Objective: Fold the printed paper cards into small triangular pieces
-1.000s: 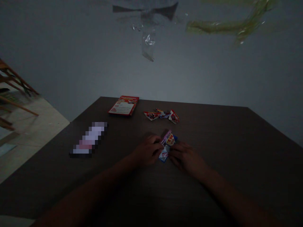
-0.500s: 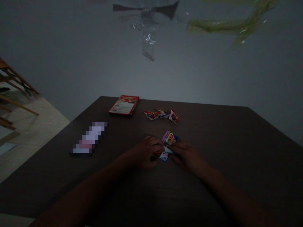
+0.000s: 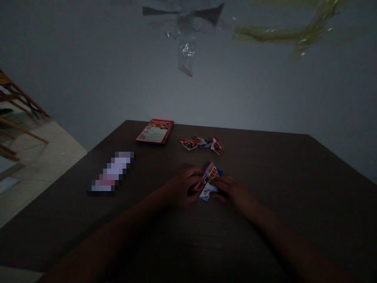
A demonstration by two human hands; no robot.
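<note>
Folded paper [image 3: 206, 191] lies on the bench [image 3: 273, 165] between my hands, within reach of both. Leftmost, a phone [image 3: 113, 171], then leaflets [image 3: 154, 133], presumably set aside for elbow room. My left fingers [image 3: 192, 173] curl half-open against the paper's left side; folded scraps [image 3: 218, 146] sit behind. My right fingers [image 3: 224, 182], loosely bent, cover its right side, probably steadying it. Whether either pinches, I cannot tell.

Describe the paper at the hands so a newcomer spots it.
On the dark table, look between the left hand and right hand. The folded paper there shows red numerals on yellow, unlike the red-and-white folded pieces farther back.
</note>
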